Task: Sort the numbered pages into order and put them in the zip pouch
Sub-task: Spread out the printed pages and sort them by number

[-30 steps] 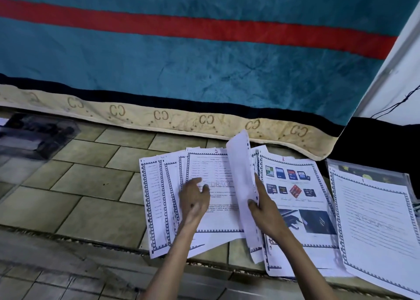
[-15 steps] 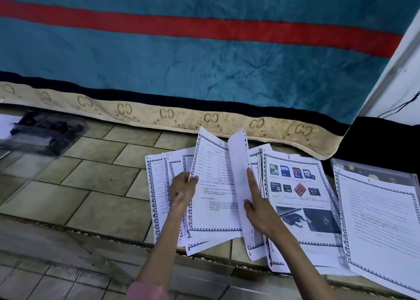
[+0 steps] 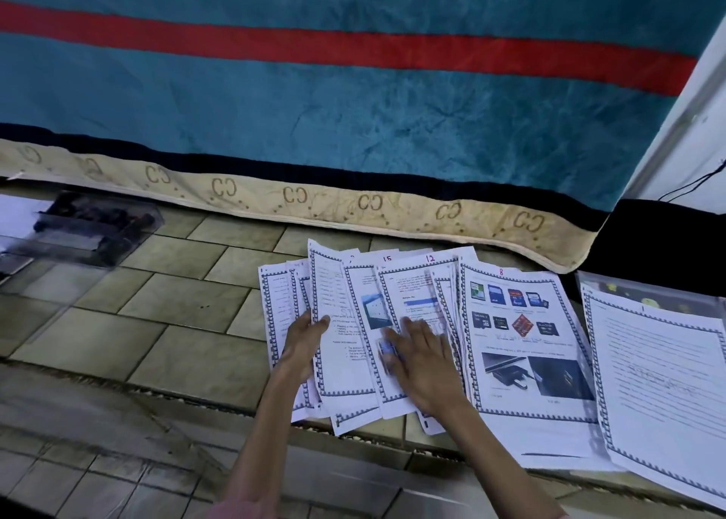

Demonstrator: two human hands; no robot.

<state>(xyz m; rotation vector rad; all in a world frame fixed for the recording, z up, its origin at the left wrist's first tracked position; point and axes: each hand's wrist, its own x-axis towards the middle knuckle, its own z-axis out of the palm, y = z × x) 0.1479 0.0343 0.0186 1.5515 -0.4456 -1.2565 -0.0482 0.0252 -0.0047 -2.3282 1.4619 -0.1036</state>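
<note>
While the pages (image 3: 353, 342) lie fanned across the tiled floor (image 3: 157, 322), the left hand (image 3: 302, 345) pinches one sheet's left edge at 9 o'clock and the right hand (image 3: 422, 361) presses flat, fingers straight, on the sheet marked 12. Page 8 (image 3: 522, 342) lies at 3 o'clock; beyond it page 1 (image 3: 660, 381) covers the clear zip pouch (image 3: 648, 294). Judged light, limp, slippery in a stack, easily creased: slide sheets singly, lift by an edge or corner
</note>
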